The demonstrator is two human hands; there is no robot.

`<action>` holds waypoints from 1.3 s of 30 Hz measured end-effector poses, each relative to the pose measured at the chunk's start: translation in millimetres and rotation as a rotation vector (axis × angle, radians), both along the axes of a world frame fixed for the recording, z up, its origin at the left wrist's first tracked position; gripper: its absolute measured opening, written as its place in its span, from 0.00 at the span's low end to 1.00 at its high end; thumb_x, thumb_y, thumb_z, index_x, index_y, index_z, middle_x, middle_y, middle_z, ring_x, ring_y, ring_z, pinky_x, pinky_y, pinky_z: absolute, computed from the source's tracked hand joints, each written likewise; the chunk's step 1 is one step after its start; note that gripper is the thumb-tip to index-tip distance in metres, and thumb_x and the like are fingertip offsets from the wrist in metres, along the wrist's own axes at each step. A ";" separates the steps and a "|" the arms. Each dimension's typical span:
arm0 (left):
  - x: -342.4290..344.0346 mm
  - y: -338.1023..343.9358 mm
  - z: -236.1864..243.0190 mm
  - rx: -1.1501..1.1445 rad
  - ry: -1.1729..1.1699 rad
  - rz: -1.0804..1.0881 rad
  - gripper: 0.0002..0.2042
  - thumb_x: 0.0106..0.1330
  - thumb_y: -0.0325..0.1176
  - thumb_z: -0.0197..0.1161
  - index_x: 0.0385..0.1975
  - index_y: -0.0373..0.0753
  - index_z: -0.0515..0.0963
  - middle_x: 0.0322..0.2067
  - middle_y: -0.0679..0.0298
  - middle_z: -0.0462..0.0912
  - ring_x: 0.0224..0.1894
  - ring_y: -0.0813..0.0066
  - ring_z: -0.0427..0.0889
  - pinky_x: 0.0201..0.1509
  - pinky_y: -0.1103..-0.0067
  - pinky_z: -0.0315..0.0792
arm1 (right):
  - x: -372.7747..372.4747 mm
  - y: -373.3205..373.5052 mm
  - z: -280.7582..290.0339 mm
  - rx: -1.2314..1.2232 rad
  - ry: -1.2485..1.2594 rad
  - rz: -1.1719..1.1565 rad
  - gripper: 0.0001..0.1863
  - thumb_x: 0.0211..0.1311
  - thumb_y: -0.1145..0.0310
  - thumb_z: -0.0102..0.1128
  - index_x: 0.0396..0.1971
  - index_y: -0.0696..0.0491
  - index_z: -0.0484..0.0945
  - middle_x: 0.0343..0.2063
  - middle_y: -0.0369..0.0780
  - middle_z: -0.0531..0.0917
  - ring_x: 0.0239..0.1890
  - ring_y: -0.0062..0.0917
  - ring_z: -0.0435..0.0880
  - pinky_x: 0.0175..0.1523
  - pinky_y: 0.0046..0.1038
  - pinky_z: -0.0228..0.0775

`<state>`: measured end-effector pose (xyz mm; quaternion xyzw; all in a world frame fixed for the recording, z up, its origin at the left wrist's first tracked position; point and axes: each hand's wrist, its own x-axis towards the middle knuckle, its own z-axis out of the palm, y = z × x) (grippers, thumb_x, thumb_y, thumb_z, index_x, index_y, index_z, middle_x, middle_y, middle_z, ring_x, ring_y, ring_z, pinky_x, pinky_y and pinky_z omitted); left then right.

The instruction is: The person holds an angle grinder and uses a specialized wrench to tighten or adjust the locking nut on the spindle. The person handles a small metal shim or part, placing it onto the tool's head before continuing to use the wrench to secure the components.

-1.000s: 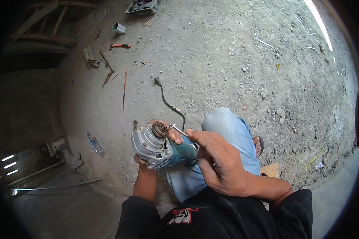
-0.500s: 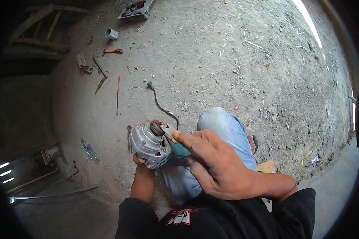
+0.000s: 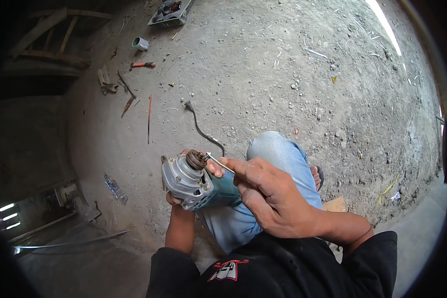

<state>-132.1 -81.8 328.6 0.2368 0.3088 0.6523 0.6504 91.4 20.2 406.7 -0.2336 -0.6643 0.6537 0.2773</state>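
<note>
An angle grinder with a grey metal head and a teal body lies tilted across my lap, its rusty round spindle end facing up. My left hand is wrapped round the grinder's head from beneath, with much of the hand hidden by it. In my right hand a thin flat metal wrench is pinched between thumb and fingers. The wrench's tip is at the side of the rusty spindle end; whether it touches is too small to tell.
A black cord with a plug lies ahead. Left on the dusty floor are an orange-handled hammer, a thin rod, a clear plastic bottle and a white cup. A tray of items stands farther off.
My right hand has turned the wrench from showing its flat face to nearly edge-on, and its tip has shifted slightly. The grinder stays in my left hand.
</note>
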 end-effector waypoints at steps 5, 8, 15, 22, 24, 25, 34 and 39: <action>0.5 -1.6 -0.6 0.031 0.086 -0.004 0.45 0.42 0.62 0.76 0.54 0.37 0.66 0.41 0.50 0.77 0.43 0.56 0.80 0.54 0.59 0.73 | -3.8 -9.9 -2.8 -0.038 0.055 -0.031 0.28 0.61 0.85 0.49 0.64 0.60 0.68 0.31 0.41 0.72 0.31 0.24 0.72 0.39 0.24 0.67; -1.1 -4.7 -6.5 0.111 0.135 0.030 0.47 0.38 0.62 0.77 0.54 0.39 0.65 0.41 0.53 0.76 0.44 0.56 0.80 0.55 0.60 0.74 | -5.6 -20.6 -6.9 -0.052 0.062 -0.044 0.29 0.61 0.85 0.49 0.64 0.60 0.68 0.31 0.41 0.71 0.32 0.25 0.71 0.39 0.25 0.67; 17.2 -2.2 12.0 -0.014 0.332 0.224 0.35 0.56 0.64 0.60 0.47 0.33 0.74 0.40 0.60 0.76 0.42 0.71 0.74 0.44 0.77 0.70 | -8.3 -27.7 -2.8 -0.005 0.043 -0.129 0.33 0.57 0.87 0.49 0.66 0.59 0.66 0.30 0.42 0.71 0.33 0.29 0.71 0.40 0.27 0.67; 6.3 -11.9 2.9 0.077 0.331 0.135 0.38 0.48 0.60 0.65 0.51 0.36 0.68 0.42 0.58 0.73 0.44 0.64 0.78 0.47 0.70 0.75 | 1.7 -22.6 7.4 -0.014 -0.051 -0.064 0.35 0.55 0.87 0.50 0.67 0.58 0.64 0.30 0.43 0.72 0.32 0.31 0.73 0.39 0.29 0.69; 1.1 -14.5 -6.2 -0.038 0.292 0.117 0.55 0.29 0.64 0.77 0.58 0.36 0.62 0.43 0.54 0.73 0.44 0.55 0.83 0.49 0.65 0.81 | 2.6 -20.2 6.8 -0.010 -0.071 -0.057 0.36 0.54 0.87 0.50 0.67 0.58 0.64 0.29 0.43 0.73 0.31 0.32 0.74 0.38 0.30 0.71; 0.4 -14.1 -10.5 0.016 0.262 0.080 0.50 0.34 0.61 0.77 0.56 0.37 0.63 0.43 0.56 0.73 0.43 0.57 0.83 0.51 0.65 0.80 | 2.8 -19.4 6.4 -0.002 -0.085 -0.050 0.36 0.54 0.87 0.51 0.67 0.58 0.64 0.29 0.43 0.74 0.30 0.33 0.76 0.37 0.31 0.72; 13.6 -8.1 -1.9 0.029 -0.030 0.079 0.15 0.69 0.39 0.61 0.47 0.38 0.70 0.35 0.60 0.75 0.39 0.59 0.79 0.48 0.63 0.73 | 1.6 -30.3 -5.7 -0.092 0.070 -0.018 0.28 0.67 0.72 0.57 0.65 0.61 0.64 0.27 0.48 0.78 0.29 0.42 0.81 0.33 0.37 0.74; 23.9 -8.4 7.1 0.050 -0.075 0.093 0.11 0.69 0.37 0.61 0.45 0.39 0.73 0.33 0.55 0.77 0.36 0.57 0.81 0.49 0.59 0.72 | 3.2 -31.7 -3.2 -0.216 0.135 0.007 0.25 0.68 0.72 0.57 0.63 0.63 0.68 0.26 0.47 0.78 0.26 0.36 0.80 0.33 0.33 0.72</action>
